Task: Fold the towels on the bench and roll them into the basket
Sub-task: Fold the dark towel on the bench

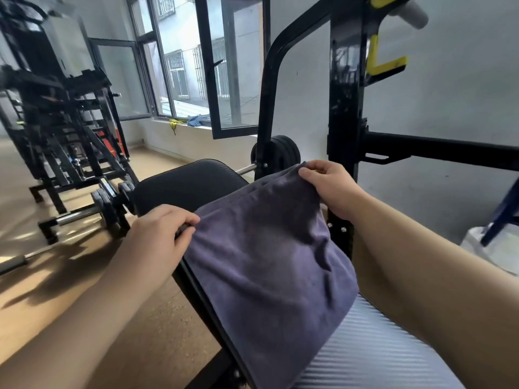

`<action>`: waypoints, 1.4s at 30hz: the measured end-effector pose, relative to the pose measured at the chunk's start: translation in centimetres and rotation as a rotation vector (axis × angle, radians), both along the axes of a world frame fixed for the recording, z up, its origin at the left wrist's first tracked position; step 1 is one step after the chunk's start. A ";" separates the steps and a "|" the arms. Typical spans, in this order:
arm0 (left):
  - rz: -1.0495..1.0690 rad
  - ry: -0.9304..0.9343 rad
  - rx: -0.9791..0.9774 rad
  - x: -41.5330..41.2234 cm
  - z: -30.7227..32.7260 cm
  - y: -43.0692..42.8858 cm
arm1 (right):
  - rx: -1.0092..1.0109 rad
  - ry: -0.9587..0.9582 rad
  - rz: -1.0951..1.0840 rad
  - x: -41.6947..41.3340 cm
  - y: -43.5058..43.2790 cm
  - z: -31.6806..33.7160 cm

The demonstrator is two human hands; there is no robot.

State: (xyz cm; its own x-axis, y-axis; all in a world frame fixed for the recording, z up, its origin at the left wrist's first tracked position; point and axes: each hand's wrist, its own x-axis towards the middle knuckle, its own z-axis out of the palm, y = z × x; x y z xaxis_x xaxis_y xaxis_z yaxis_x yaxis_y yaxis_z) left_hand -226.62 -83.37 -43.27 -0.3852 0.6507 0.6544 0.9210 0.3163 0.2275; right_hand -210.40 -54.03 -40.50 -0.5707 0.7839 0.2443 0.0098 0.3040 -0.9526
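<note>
A dark grey-purple towel [261,265] lies spread over the black padded bench [191,183], its near part draped down the bench's left side. My left hand [160,237] pinches the towel's far left corner at the bench edge. My right hand [328,186] pinches the far right corner, lifted slightly above the pad. The towel's far edge stretches between both hands. No basket is in view.
A black rack upright [345,108] with a yellow hook [384,60] stands right behind the bench. A barbell with plates [112,203] lies on the floor to the left, beside a black weight machine [56,113]. A white bag [494,248] sits at the right.
</note>
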 end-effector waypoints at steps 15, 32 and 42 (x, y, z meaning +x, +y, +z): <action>-0.119 -0.270 0.260 10.3 0.1 -3.9 | 0.006 0.176 -0.061 14.0 -3.8 3.9; -0.341 -0.061 0.087 20.5 0.4 -10.1 | 0.012 0.250 -0.223 29.3 -13.3 5.4; -0.204 -0.557 0.184 26.1 0.1 -14.1 | -0.016 0.232 -0.213 35.7 -18.7 4.1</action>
